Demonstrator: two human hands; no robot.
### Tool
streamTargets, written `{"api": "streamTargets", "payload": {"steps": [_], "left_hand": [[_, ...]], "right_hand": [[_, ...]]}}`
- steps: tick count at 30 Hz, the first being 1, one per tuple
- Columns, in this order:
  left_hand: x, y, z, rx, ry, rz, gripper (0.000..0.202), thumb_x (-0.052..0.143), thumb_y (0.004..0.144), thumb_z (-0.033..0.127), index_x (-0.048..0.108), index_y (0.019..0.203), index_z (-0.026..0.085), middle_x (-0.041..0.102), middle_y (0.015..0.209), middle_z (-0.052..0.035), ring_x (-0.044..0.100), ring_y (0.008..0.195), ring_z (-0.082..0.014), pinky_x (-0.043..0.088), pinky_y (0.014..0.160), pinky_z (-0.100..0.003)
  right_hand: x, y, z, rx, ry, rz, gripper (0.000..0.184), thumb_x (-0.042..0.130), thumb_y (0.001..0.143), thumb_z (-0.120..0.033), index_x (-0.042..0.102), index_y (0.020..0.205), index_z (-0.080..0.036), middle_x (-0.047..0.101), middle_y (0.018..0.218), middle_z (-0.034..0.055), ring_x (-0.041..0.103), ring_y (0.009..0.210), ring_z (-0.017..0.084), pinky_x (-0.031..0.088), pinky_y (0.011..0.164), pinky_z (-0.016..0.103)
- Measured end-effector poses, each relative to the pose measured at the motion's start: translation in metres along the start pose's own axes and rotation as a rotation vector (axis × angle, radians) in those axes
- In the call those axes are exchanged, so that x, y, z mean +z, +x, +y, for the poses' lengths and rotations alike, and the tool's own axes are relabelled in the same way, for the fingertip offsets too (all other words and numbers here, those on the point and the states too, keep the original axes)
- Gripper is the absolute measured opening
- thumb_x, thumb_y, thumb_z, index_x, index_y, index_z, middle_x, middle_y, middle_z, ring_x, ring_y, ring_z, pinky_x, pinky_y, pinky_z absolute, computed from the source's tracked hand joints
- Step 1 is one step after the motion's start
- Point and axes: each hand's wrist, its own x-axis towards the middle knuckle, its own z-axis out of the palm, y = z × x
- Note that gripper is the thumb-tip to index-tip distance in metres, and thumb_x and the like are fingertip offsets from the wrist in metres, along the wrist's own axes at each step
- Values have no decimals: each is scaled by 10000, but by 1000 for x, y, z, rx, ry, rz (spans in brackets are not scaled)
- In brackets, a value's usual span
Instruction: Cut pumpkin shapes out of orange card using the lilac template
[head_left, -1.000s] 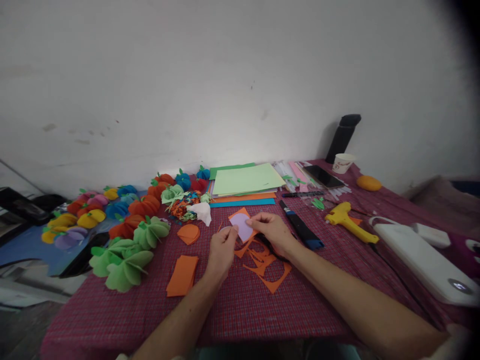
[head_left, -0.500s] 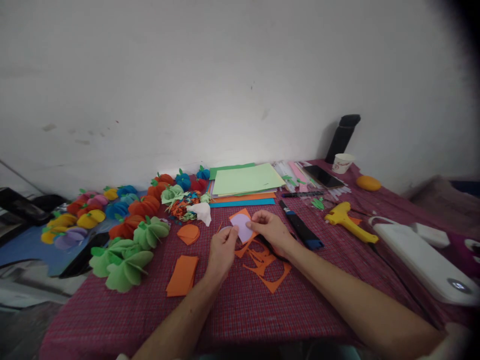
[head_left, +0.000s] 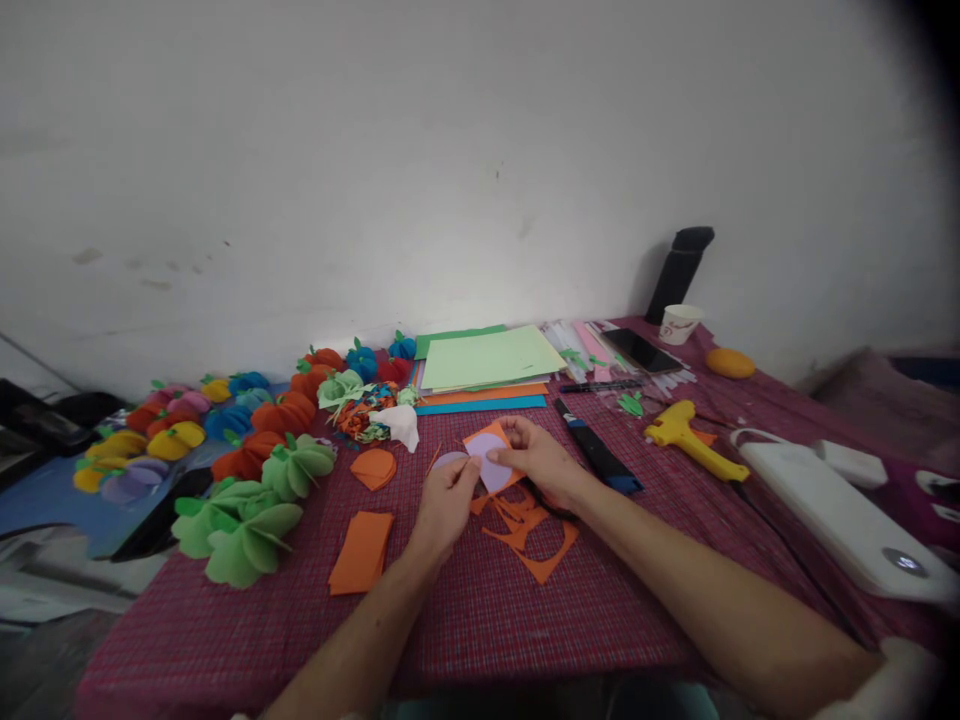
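Head view: left hand (head_left: 444,503) and right hand (head_left: 541,462) both pinch a lilac paper piece (head_left: 486,457) at worktop (head_left: 487,620) centre. Orange scraps (head_left: 536,530) lie at 5 o'clock of it, touching the right hand; glue gun (head_left: 694,440) well apart at 3 o'clock.

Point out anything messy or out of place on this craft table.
Orange offcuts lie scattered by the right hand. A tangle of paper trimmings sits beside the paper pumpkins. Otherwise nothing looks spilled or damaged.
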Motion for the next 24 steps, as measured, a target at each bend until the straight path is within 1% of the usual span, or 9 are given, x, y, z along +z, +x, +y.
{"api": "streamTargets", "payload": {"steps": [4,7,10,14,16,19,22,24], "left_hand": [[-3,0,6,-90,-133,-97,284,567,715,411,618,685,133,586,653,-19,498,615,-130,363,574,-226],[-6,0,9,-157,-217,-168,242,623,683,349,636,784,129,620,739,-37,529,673,-133,384,626,-230],[-8,0,12,-191,-229,-229,272,656,657,325,655,845,128,643,785,-47,547,700,-136,395,660,-236],[-10,0,11,-188,-190,-293,288,681,629,330,676,846,140,658,798,-41,563,726,-152,406,706,-254],[-11,1,10,-186,-148,-307,273,679,630,332,683,819,134,654,757,-36,553,685,-145,405,672,-248],[-13,1,9,-177,-120,-315,246,680,628,324,683,771,124,637,699,-26,526,636,-127,388,622,-231],[-14,1,9,-171,-156,-315,242,685,622,319,681,760,119,641,715,-34,532,656,-133,392,645,-236],[-15,2,9,-164,-191,-290,252,686,623,317,679,774,115,648,735,-46,544,678,-144,400,669,-250]], "right_hand": [[-2,-2,-8,94,-30,-29,414,707,578,-150,498,934,-187,641,752,-10,591,573,107,477,560,227],[-4,-3,-11,118,-84,-91,383,683,591,-134,503,926,-176,642,745,-5,581,562,101,464,539,216],[-7,-4,-12,110,-135,-142,352,662,600,-118,517,917,-169,637,754,-6,577,571,96,460,541,211],[-8,-6,-14,137,-173,-214,371,659,583,-99,520,919,-171,640,782,-3,586,596,101,472,582,229],[-7,-7,-15,151,-179,-232,371,656,580,-95,515,913,-174,639,774,-9,585,593,100,472,583,230],[-6,-8,-17,164,-186,-221,362,655,569,-94,516,893,-173,638,756,-14,585,589,102,469,570,225],[-5,-8,-17,166,-193,-202,368,672,573,-115,525,905,-172,645,782,0,591,606,108,470,570,223],[-5,-8,-17,153,-196,-192,357,686,601,-160,540,926,-174,649,811,8,592,622,105,468,580,217]]}}
